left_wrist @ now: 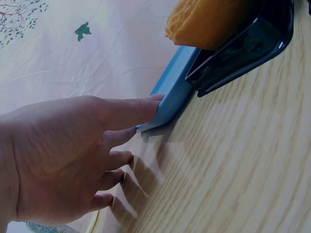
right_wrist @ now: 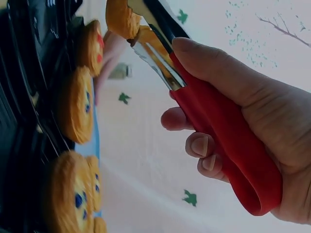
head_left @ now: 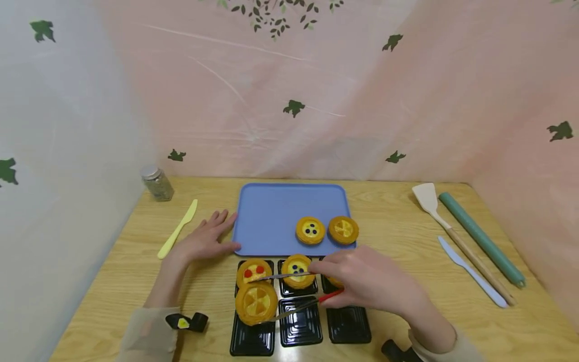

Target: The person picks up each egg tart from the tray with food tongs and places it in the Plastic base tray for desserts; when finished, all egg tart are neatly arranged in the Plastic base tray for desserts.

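Note:
My right hand (head_left: 368, 276) holds tongs (right_wrist: 226, 145) by their red handles. Between the metal tips is a tart (head_left: 256, 302) topped with yellow wedges, raised over the left column of the black muffin pan (head_left: 300, 323). Behind it, a tart with red berries (head_left: 249, 269) sits in the far left cup. The far middle cup holds a blueberry tart (head_left: 291, 279), and my right hand partly covers another in the far right cup. My left hand (head_left: 203, 242) touches the near left corner of the blue tray (head_left: 276, 216) with its thumb, the other fingers spread loosely.
On the tray's right side sit a blueberry tart (head_left: 310, 230) and a wedge-topped tart (head_left: 343, 230). Left lie a yellow knife (head_left: 178, 229) and a glass jar (head_left: 157, 185). Right are a spatula (head_left: 452, 229), a green rolling pin (head_left: 481, 239) and a blue knife (head_left: 472, 271).

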`<state>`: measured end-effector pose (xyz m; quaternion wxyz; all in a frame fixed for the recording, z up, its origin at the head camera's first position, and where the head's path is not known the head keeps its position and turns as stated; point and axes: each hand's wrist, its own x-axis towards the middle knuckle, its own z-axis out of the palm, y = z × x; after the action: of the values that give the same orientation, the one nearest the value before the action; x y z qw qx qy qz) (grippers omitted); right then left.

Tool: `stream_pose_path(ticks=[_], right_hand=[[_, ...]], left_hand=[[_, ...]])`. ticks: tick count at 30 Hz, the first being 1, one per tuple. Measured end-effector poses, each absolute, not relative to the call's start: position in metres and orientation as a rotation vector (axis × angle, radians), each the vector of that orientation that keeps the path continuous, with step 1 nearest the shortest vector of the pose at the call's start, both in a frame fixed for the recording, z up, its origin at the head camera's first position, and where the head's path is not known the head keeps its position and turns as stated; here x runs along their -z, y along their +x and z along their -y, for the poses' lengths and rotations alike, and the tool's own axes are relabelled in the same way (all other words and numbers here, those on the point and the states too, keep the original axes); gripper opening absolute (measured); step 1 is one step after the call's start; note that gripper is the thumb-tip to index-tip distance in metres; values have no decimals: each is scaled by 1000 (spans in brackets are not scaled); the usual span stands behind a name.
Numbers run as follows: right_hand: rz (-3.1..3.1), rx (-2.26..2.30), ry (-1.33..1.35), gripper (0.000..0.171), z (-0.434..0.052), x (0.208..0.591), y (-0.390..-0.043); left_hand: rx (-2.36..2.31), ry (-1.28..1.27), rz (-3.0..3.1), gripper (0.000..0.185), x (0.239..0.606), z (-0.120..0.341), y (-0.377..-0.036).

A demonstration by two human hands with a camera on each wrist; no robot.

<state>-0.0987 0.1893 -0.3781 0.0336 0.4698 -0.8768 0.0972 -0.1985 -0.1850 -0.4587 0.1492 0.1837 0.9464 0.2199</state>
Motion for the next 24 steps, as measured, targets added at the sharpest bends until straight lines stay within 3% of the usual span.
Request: stream_pose_path(ticks=[24], right_hand=[[2806, -187, 1524, 39, -170, 386, -88]], left_hand=[[-642, 554, -2716, 91, 459, 185, -200]])
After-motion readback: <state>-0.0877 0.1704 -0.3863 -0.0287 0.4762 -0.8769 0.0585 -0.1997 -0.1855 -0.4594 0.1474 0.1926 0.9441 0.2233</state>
